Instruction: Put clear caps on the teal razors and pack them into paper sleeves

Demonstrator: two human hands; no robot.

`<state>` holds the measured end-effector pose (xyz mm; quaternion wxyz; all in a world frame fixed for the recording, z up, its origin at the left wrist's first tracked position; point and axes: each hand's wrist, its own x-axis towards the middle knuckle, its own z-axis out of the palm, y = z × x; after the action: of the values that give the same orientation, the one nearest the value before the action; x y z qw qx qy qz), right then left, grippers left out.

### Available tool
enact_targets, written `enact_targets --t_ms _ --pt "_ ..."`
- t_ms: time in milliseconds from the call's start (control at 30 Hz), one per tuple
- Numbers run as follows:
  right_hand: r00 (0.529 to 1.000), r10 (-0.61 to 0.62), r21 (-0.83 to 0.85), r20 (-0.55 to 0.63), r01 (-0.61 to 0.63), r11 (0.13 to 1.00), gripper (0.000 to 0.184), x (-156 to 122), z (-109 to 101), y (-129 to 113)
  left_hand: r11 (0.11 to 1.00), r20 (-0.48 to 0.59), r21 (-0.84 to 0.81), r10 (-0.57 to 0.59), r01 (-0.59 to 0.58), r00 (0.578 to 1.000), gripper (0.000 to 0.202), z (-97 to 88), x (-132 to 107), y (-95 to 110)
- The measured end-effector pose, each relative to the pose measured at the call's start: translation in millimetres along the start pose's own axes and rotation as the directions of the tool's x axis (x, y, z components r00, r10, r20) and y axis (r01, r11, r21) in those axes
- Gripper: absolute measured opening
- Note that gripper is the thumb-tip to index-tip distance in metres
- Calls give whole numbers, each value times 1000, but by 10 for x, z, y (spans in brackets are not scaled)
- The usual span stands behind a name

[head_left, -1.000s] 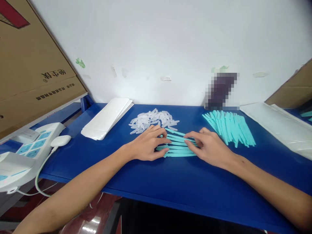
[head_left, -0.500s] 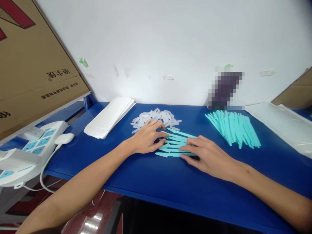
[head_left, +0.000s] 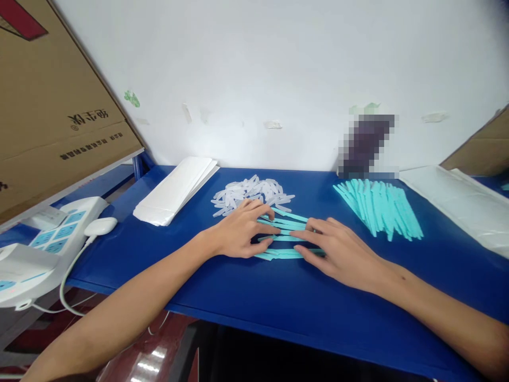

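Note:
Several turquoise sticks, shaped like eyebrow razors [head_left: 292,239], lie side by side on the blue table between my hands. My left hand [head_left: 243,231] rests over their left ends with its fingers bent and apart. From the other side, my right hand [head_left: 332,246] touches their right ends with spread fingertips. Neither hand is closed around a razor, and my fingers hide parts of them. Behind my left hand sits a loose pile of small translucent whitish plastic pieces [head_left: 254,191]. A larger heap of the turquoise razors [head_left: 379,209] lies to the right.
White flat packets [head_left: 175,191] are stacked at the back left, and a clear plastic bag [head_left: 457,201] lies at the right. A white power strip [head_left: 66,239] with a plugged cable stands left. Cardboard boxes [head_left: 59,106] lean at the sides; a white wall closes the back.
My left hand has shifted slightly right, farther over the razors. The nearest razors now lie closer together, and my right fingertips have moved a little along them.

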<state>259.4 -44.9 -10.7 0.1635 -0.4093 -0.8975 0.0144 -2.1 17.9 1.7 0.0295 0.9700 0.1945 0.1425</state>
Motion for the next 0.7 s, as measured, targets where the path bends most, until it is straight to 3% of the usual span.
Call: enact_targets --t_ms 300,467,567,700 --pt "1000 0 23 18 0 1000 37 -7 5 2 998 2 -63 32 -32 999 34 -10 -3 9" --pt "998 60 -32 -20 -60 998 41 -4 6 24 996 -67 17 -87 88 994 39 10 -9 -61" --pt "994 113 -68 15 -111 991 46 -5 12 47 986 -45 61 -151 154 987 42 9 -19 -92" --pt "988 148 -82 45 -144 986 52 -8 22 60 988 5 73 -137 136 991 41 2 -29 -85"
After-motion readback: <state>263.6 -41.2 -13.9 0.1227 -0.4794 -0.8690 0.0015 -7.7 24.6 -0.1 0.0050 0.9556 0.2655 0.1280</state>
